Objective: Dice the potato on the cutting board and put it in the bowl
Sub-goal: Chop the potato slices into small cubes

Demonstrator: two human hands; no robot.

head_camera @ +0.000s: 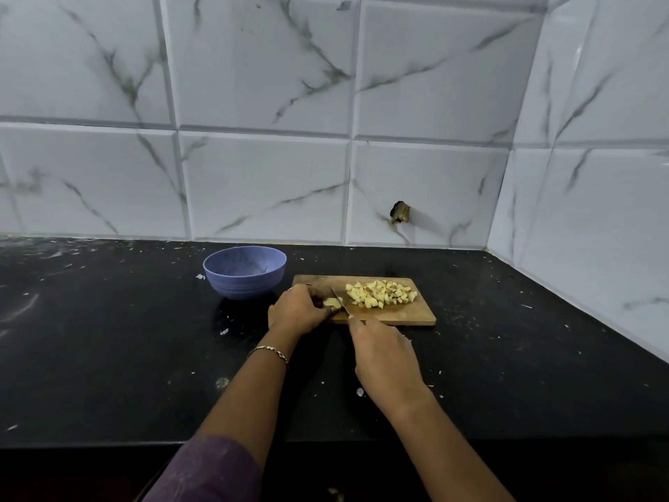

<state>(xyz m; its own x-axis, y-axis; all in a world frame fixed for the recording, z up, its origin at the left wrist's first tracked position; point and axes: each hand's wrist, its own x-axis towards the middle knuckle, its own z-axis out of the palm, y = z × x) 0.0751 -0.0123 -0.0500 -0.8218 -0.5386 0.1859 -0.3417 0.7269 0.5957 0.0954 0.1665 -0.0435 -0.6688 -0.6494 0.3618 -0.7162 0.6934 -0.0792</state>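
A wooden cutting board lies on the black counter, with a heap of pale diced potato on its right half. On the board's left end my left hand grips a small uncut potato piece. My right hand holds a knife whose blade stands against that piece; the handle is hidden in my fist. A blue bowl sits just left of the board and looks empty from here.
The black counter is speckled with white flecks and scraps. Marble-patterned tile walls rise behind and to the right, meeting in a corner at the back right. The counter's front edge runs below my forearms.
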